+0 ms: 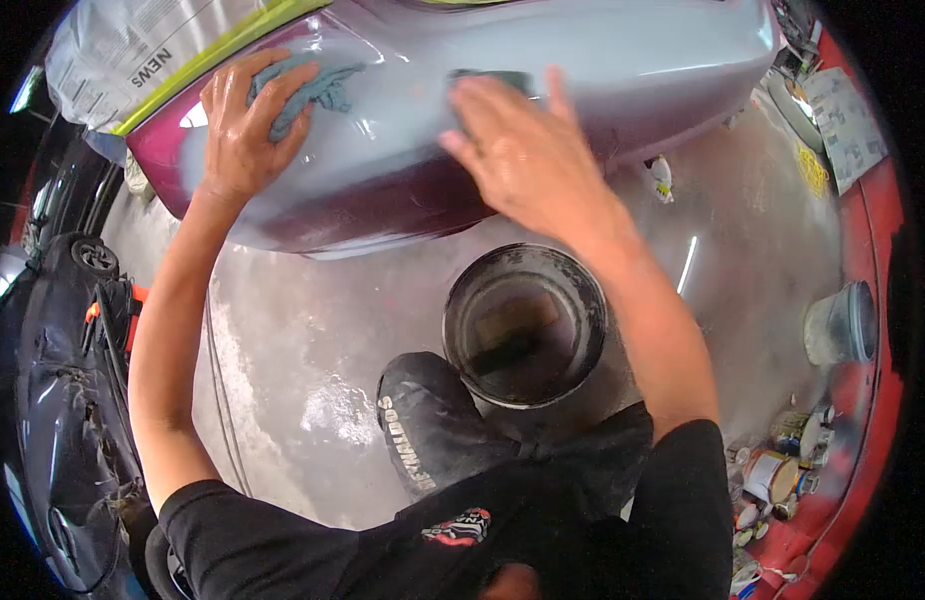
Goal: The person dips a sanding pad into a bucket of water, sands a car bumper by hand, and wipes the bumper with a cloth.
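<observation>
My left hand (250, 130) is closed around a crumpled blue-green cloth (317, 92), pressed against the upper left of a car body panel (382, 145). The panel is grey-white over its middle, with maroon paint along its edges, and looks wet. Further right, my right hand (512, 150) lies on the panel, its fingers over a dark sheet that looks like sandpaper (492, 78). That hand is smeared by motion, and most of the sheet is hidden under the fingers.
A black bucket of murky water (524, 395) stands on the wet concrete floor below the panel, beside my knee (427, 410). Printed masking paper (132, 50) edged with yellow-green tape borders the panel. At right are a grey bucket (832, 328) and several paint cans (769, 475); a dark car (57, 350) is at left.
</observation>
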Tool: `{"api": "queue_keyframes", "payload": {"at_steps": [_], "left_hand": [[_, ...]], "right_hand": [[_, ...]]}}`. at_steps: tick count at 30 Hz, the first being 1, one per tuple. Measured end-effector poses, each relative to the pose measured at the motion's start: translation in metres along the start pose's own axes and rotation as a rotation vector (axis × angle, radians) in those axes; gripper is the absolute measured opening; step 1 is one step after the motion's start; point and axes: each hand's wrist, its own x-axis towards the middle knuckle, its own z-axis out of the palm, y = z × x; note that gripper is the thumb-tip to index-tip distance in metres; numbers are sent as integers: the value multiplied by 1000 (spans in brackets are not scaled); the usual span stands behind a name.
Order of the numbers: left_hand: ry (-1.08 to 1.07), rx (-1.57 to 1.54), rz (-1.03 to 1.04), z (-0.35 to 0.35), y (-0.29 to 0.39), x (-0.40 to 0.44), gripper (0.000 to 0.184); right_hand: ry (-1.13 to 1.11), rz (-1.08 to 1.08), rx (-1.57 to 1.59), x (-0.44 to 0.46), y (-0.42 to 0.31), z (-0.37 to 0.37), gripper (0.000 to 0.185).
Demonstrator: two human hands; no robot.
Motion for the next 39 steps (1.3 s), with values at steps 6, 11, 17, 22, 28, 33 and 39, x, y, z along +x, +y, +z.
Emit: {"api": "queue_keyframes", "payload": {"at_steps": [6, 11, 17, 22, 28, 33, 39], "left_hand": [[0, -25, 5, 0, 2, -1, 40], [13, -34, -3, 0, 1, 0, 42], [22, -20, -13, -2, 1, -1, 43], [19, -20, -15, -5, 3, 2, 41], [26, -21, -23, -1, 2, 1, 41], [23, -31, -11, -1, 6, 2, 40], [2, -43, -18, 0, 3, 1, 42]], "right_hand": [[115, 17, 18, -3, -6, 11, 30], [101, 53, 186, 14, -37, 34, 31], [128, -68, 126, 19, -29, 24, 31], [98, 47, 359, 30, -47, 31, 33], [81, -16, -67, 12, -38, 29, 36], [141, 19, 445, 21, -41, 21, 34], [86, 41, 204, 24, -55, 33, 32]]}}
